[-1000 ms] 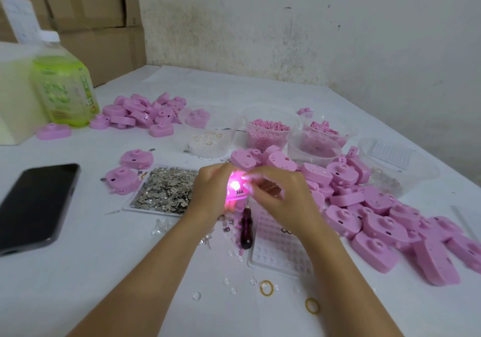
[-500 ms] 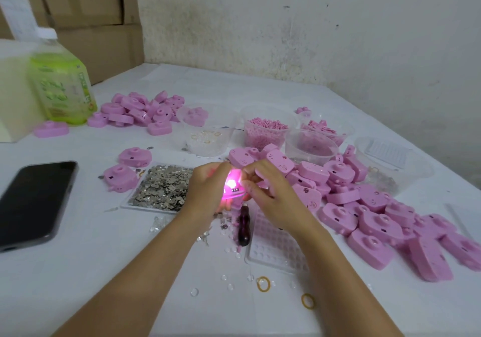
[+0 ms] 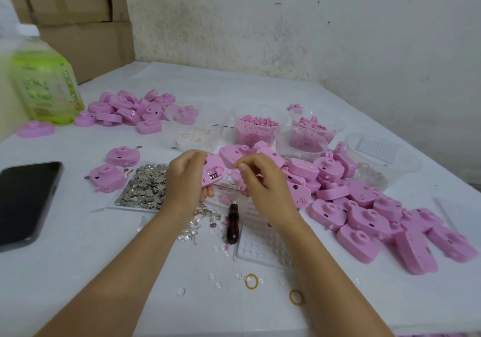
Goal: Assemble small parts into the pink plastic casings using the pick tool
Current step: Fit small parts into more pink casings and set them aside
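Note:
My left hand point(image 3: 186, 178) grips a pink casing point(image 3: 214, 171) above the table, its open side with small metal contacts turned toward me. My right hand point(image 3: 261, 180) is just right of it with fingers curled, thumb and forefinger pinched together near the casing's upper edge; whether they hold a small part is too small to tell. The pick tool point(image 3: 232, 223), with a dark brown wooden handle, lies on the table below my hands, untouched. A flat tray of small silver metal parts point(image 3: 145, 188) sits left of my left hand.
A big heap of pink casings point(image 3: 369, 206) fills the right side, another pile point(image 3: 130, 110) at back left. Clear tubs point(image 3: 256, 128) with pink bits stand behind my hands. A clear blister tray point(image 3: 260, 243), rubber bands point(image 3: 251, 281), a phone point(image 3: 24, 201) and a green bottle point(image 3: 45, 86) surround.
The bright light inside the casing has gone out. My right hand has drawn slightly away to the right of the casing, which now shows its open side.

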